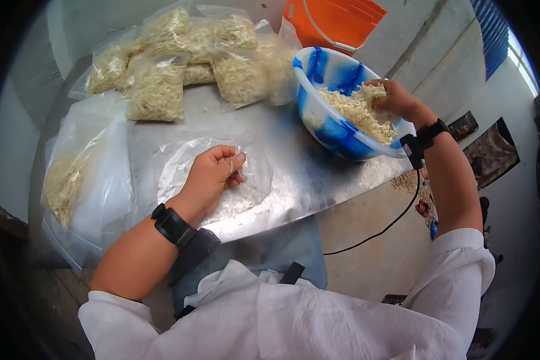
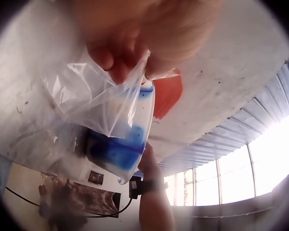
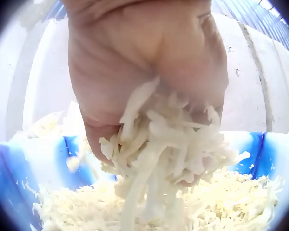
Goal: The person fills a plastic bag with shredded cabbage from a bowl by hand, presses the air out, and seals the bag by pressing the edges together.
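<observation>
A person's left hand (image 1: 213,177) is pinching a thin, clear plastic bag (image 1: 255,174) near the front edge of the shiny metal worktop (image 1: 297,195). The right hand (image 1: 396,101) is gripping a clump of pale, thin shreds (image 3: 166,139) within the round blue-and-white bowl (image 1: 327,132), which is sitting at the worktop's right edge. Plump, transparent shred-filled bags (image 1: 157,90) are crowding the back edge.

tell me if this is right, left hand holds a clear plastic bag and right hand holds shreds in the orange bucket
Not quite: the head view shows the right hand holding shreds in the blue and white bowl, not the orange bucket. The left hand does hold a clear plastic bag.
</observation>
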The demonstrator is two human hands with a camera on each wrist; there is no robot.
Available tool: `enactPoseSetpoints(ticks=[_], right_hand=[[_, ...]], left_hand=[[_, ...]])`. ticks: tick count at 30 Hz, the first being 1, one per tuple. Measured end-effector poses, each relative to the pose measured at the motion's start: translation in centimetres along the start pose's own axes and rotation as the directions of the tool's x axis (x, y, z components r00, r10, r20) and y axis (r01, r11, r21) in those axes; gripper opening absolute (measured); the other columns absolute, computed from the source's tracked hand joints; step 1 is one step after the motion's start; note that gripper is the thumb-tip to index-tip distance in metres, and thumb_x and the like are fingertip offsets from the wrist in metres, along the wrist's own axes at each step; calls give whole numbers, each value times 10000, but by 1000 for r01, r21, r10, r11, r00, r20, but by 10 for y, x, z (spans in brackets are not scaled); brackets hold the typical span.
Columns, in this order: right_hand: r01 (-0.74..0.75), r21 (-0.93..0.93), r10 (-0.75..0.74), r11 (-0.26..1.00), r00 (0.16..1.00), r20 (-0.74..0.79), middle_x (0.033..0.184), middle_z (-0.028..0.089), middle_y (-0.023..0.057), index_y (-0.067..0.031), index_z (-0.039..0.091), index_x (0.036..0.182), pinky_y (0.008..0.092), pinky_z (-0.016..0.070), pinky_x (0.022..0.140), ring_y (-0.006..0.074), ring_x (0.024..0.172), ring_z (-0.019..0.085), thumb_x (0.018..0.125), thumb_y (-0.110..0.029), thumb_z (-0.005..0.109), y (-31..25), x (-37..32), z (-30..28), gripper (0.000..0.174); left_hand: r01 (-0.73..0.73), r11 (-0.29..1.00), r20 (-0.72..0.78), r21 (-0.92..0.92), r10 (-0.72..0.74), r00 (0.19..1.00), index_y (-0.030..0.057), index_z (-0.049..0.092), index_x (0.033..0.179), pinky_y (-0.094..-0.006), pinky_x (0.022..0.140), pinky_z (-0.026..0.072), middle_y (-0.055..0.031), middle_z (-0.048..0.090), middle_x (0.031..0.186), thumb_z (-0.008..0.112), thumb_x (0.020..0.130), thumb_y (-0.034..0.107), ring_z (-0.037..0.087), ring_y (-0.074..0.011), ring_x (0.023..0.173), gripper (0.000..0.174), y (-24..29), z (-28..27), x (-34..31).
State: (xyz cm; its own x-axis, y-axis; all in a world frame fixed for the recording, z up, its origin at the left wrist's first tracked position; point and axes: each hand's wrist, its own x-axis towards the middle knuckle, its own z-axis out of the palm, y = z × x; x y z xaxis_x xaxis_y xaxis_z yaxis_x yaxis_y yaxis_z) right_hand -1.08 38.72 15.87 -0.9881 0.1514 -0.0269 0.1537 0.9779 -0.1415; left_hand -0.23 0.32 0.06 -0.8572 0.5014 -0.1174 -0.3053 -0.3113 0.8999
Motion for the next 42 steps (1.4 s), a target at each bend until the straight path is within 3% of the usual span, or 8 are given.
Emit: enactPoseSetpoints(ticks=[7,11,15,18,25,31,36,42], right_hand=[[-37,123,53,992,989,-134,939,632,134,-59,547,1164,301,480,753,216,825,619,619,-67,640,13,6,6,553],[54,477,20,877,989,-150,914,634,128,-56,553,1134,300,478,751,209,819,617,628,-53,638,8,-2,4,514],[113,444,4,889,967,-254,905,634,115,-54,556,1130,301,478,741,201,811,615,630,-59,643,19,5,8,507],[58,191,-14,980,974,-225,887,632,92,-44,562,1117,288,472,737,171,793,606,637,-70,636,22,3,10,486],[111,403,5,908,961,-276,861,628,85,-30,566,1097,276,470,732,155,783,601,654,-71,635,18,-6,7,450],[300,665,-65,683,933,-353,938,586,52,-24,532,1128,284,479,747,140,812,567,698,12,548,-36,-35,-3,432],[439,841,-263,317,892,-367,917,594,43,-19,548,1103,286,489,733,155,811,586,709,6,594,-109,-56,18,397],[385,918,-212,97,909,-359,910,588,36,-20,542,1083,253,468,703,110,797,555,719,-3,611,-174,-51,100,371]], left_hand=[[-17,1000,-24,16,17,1000,32,544,945,-219,571,441,-29,561,723,594,844,142,534,-104,614,157,-2,1,1],[-34,998,-39,44,36,999,34,542,948,-219,576,444,-26,559,733,595,844,144,538,-105,624,161,-3,2,0],[-38,998,-56,52,40,998,35,541,950,-219,579,445,-24,558,732,599,842,149,540,-105,631,167,-3,3,1],[-35,998,-53,61,38,998,38,542,946,-219,575,446,-25,558,729,604,840,156,542,-106,627,171,-4,4,-1],[-26,997,-72,69,31,997,39,546,939,-219,564,449,-23,559,723,619,833,168,543,-109,617,182,-3,4,0],[-24,999,-73,46,27,997,39,544,946,-223,565,451,-23,560,724,626,829,177,543,-109,622,198,-3,4,1],[-22,999,-56,49,25,998,40,540,951,-224,568,452,-25,560,735,631,827,181,543,-111,625,209,-2,3,2],[-48,997,-51,60,51,997,41,536,956,-224,569,452,-21,561,743,632,826,174,545,-111,632,210,-1,4,0]])
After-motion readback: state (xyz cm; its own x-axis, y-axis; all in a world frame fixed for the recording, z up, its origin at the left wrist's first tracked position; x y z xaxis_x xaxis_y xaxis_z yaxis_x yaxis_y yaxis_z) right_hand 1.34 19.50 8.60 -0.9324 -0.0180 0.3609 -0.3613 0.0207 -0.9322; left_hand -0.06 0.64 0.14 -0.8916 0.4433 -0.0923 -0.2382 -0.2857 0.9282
